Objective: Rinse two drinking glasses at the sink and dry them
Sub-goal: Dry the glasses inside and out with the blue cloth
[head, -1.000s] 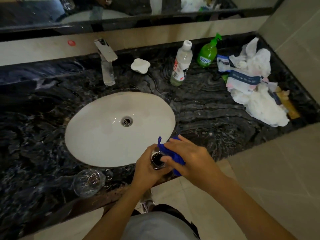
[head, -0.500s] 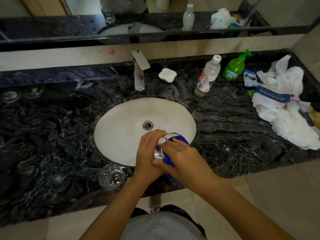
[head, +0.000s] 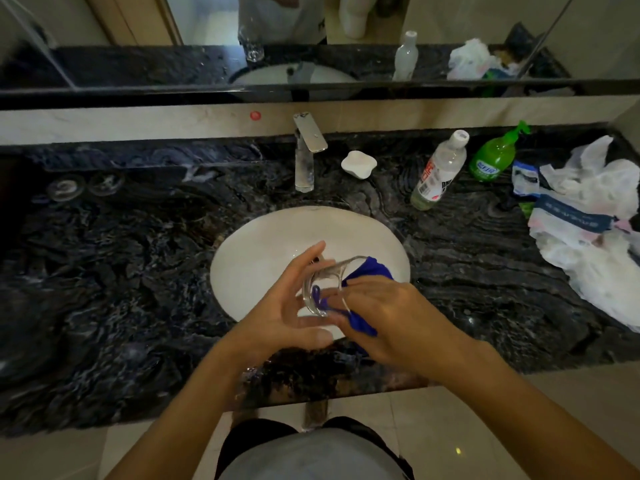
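Clear drinking glass [head: 323, 289] tilts in my left hand [head: 282, 308], held between thumb and loose fingers; my right hand [head: 381, 315] pinches a blue cloth [head: 369, 268] into it.

Bathroom vanity, white oval undermount basin [head: 263, 237], chrome mixer tap [head: 306, 157], black veined marble countertop [head: 121, 271], wall mirror [head: 173, 22] above beige upstand, white soap dish [head: 358, 163], green dispenser bottle [head: 493, 161], pale tiled floor [head: 485, 427].

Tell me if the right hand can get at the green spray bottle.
Probably yes: bare countertop lies between the right hand and the green spray bottle, though the hand is busy pressing the blue cloth into the glass.
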